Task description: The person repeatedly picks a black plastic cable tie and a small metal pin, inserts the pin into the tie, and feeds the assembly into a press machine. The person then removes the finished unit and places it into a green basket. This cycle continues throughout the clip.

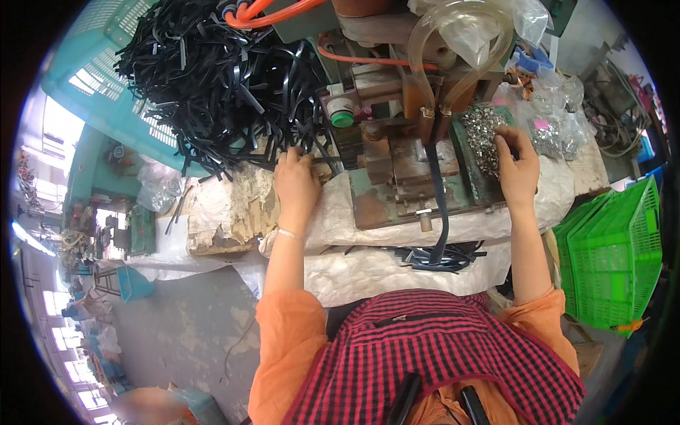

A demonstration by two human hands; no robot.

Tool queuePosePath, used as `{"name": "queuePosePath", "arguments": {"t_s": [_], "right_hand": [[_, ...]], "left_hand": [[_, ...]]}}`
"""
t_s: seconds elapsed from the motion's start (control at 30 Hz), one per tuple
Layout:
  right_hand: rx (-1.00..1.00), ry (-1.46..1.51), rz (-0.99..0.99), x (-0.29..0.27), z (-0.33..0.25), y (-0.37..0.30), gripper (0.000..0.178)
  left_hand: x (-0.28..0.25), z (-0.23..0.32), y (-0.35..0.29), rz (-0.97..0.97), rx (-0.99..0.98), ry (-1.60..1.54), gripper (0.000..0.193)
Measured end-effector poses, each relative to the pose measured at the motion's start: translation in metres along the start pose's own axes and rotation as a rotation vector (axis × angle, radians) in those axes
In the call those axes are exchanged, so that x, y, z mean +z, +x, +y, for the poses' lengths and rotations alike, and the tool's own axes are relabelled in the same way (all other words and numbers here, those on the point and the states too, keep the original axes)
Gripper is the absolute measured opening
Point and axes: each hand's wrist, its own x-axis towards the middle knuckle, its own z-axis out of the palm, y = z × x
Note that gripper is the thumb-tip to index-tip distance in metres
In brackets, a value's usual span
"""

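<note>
Checked apron (432, 329); black strips (212, 92) at our left hand (296, 183), metal fittings (483, 134) at right hand (520, 166), presumably for reach; grips unclear.

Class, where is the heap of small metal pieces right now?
In the head view, the metal heap lies right of the black strip, with the right hand at its right edge.

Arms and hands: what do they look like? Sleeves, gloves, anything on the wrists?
Orange sleeves end near the elbows, leaving the forearms bare. Left hand: no glove, thin pale band around the wrist. Right hand: no glove, no wristband visible.
</note>
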Motion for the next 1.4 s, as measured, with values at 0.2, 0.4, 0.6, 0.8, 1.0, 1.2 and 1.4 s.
{"name": "queuePosePath", "arguments": {"t_s": [0.2,0.4,0.6,0.8,1.0,1.2,1.4], "right_hand": [[-0.092,-0.192,0.171,-0.056,0.027,-0.033,0.014],[-0.065,0.108,-0.057,-0.030,-0.052,-0.033,0.019],[0.020,0.465,-0.233,0.039,-0.090,-0.006,0.039],[0.097,0.666,-0.091,0.055,-0.097,-0.029,0.039],[0.231,0.795,-0.184,0.048,-0.124,-0.025,0.045],[0.010,0.665,-0.346,0.014,-0.139,-0.037,0.051],[-0.129,-0.659,-0.192,-0.006,-0.030,-0.005,0.034]], "left_hand": [[-0.003,-0.024,-0.007,0.317,-0.028,-0.134,0.021],[-0.023,-0.031,-0.012,0.118,-0.391,-0.768,0.031],[-0.001,0.000,-0.019,-0.029,-0.526,-1.101,0.033],[-0.035,0.050,-0.022,0.335,-0.643,-1.006,0.013],[-0.106,0.120,0.001,0.595,0.242,-1.027,0.017],[-0.102,0.154,0.001,0.378,0.751,-0.673,0.028],[-0.080,0.162,0.009,0.442,0.805,-0.661,0.026]]}}
